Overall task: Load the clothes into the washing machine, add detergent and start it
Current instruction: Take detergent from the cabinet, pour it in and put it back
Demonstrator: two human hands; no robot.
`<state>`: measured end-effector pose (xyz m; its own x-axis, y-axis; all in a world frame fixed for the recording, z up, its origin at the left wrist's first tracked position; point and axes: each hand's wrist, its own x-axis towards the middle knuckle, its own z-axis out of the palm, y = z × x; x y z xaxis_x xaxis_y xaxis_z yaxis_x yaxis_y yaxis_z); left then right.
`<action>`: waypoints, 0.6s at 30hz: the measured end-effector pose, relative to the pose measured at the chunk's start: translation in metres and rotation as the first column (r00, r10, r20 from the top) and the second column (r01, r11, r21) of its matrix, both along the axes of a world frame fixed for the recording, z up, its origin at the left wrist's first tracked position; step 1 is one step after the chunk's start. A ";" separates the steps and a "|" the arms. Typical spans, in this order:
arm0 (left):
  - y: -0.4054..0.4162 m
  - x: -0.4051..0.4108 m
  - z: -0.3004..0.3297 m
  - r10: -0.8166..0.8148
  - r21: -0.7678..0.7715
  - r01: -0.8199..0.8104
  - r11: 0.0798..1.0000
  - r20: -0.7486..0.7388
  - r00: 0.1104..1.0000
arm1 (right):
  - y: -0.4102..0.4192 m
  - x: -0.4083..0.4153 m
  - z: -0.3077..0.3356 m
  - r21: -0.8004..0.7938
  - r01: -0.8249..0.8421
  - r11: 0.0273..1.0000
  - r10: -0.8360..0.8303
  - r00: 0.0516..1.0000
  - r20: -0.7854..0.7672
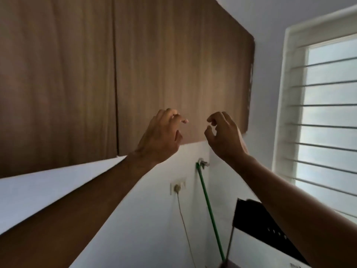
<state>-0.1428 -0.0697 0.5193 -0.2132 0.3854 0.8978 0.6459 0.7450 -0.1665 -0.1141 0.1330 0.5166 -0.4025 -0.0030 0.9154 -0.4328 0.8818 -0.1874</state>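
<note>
Two bare forearms rise from the bottom of the view. The left hand and right hand, fingers loosely curled and grasping nothing, hover near the lower edge of a closed brown wall cabinet, probably reaching for detergent inside. A dark raised panel, perhaps the washing machine's lid, sits low right. No clothes show. Bare wall lies below; a barred window stands right.

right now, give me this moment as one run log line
left hand: raised, empty | right hand: raised, empty | target: wooden cabinet door, closed | detergent: unseen
</note>
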 end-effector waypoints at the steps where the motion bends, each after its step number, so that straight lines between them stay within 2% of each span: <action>1: -0.010 0.006 0.007 0.025 -0.006 -0.025 1.000 -0.005 1.000 | -0.011 0.002 0.006 0.005 -0.022 1.000 0.022 1.000 0.005; 7: -0.058 0.039 0.036 0.168 0.033 -0.167 0.985 -0.034 0.985 | -0.079 0.008 0.019 0.031 -0.154 0.988 0.152 0.987 0.046; 18: -0.135 0.071 0.048 0.352 -0.025 -0.353 0.935 -0.035 0.935 | -0.173 0.006 0.026 0.028 -0.317 0.948 0.314 0.945 0.087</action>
